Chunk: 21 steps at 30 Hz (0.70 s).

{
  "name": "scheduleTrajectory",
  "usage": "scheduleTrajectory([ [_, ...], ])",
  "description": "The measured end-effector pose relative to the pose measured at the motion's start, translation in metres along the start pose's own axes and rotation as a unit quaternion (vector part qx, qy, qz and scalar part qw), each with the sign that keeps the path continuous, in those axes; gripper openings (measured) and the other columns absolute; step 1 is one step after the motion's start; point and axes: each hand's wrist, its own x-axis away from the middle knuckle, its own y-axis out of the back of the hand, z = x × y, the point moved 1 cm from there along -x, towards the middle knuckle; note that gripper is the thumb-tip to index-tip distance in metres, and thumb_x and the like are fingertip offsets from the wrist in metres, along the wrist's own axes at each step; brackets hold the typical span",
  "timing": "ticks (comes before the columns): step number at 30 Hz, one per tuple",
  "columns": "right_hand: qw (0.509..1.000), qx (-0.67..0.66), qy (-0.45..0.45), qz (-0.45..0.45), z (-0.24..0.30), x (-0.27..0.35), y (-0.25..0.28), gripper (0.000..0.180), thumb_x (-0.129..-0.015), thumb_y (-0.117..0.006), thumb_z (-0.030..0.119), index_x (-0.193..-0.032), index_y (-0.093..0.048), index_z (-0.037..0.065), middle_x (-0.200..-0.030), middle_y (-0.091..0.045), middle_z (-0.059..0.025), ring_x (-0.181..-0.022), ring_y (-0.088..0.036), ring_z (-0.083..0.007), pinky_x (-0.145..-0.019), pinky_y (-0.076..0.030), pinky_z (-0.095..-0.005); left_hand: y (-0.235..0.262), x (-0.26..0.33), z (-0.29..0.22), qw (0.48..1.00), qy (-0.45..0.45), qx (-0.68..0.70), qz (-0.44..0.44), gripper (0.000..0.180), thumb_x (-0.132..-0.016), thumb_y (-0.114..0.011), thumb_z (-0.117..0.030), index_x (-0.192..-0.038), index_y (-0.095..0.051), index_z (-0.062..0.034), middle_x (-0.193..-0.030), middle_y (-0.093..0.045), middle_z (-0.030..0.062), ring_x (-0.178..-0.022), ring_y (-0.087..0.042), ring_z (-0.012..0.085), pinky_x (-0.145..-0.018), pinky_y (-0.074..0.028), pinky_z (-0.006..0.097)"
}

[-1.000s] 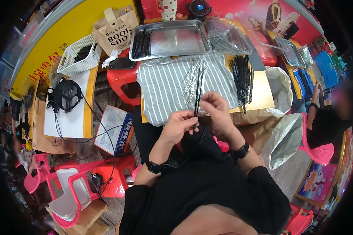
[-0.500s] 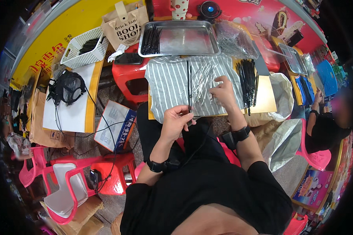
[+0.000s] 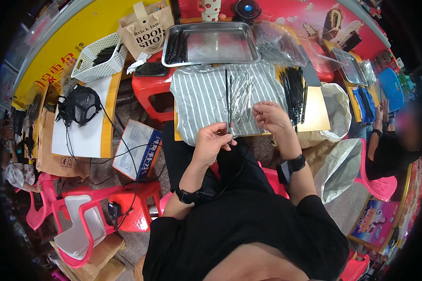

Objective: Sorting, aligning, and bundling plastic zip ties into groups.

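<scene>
Carefully, I pinch the lower end of a thin black strip (image 3: 228,100) between the fingers of my left hand (image 3: 211,143), so it stands straight up over the striped cloth (image 3: 197,98). My right hand (image 3: 271,117) rests loosely curled on the clear plastic sleeves (image 3: 248,93), gripping nothing I can make out. Best, I judge, to hold the strip low and steady, clear of the bundle of black strips (image 3: 294,89).

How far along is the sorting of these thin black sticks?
Done so far, it seems: a small batch of thin black sticks lies at one end of the steel tray. In hand: the left hand pinches a few upright sticks; the right hand rests on the striped cloth. Left: a larger loose pile beside it.
</scene>
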Motion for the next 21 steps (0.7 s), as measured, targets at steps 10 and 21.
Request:
scheduleTrajectory([
  [10,0.995,-0.039,0.083,0.036,0.017,0.001,-0.011,0.023,-0.08,-0.066,0.004,-0.099,-0.055,-0.003,-0.068,-0.058,-0.0065,-0.051,-0.053,-0.0107,-0.045,-0.041,-0.0204,-0.005,-0.006,0.004,1.0,0.001,-0.009,0.013,0.02,-0.082,-0.06,0.008,-0.102,-0.059,0.0047,-0.082,-0.064,0.0106,-0.071,-0.068,0.0202,-0.053,-0.051,0.022],
  [21,0.955,0.062,0.283,-0.063,0.016,0.009,-0.017,0.024,-0.079,-0.064,0.002,-0.1,-0.053,-0.004,-0.073,-0.061,-0.0092,-0.055,-0.057,-0.0127,-0.047,-0.041,-0.0219,-0.007,-0.003,-0.002,1.0,0.001,-0.006,-0.008,0.018,-0.082,-0.062,0.007,-0.1,-0.06,0.004,-0.083,-0.064,0.0098,-0.071,-0.068,0.02,-0.053,-0.05,0.022],
])
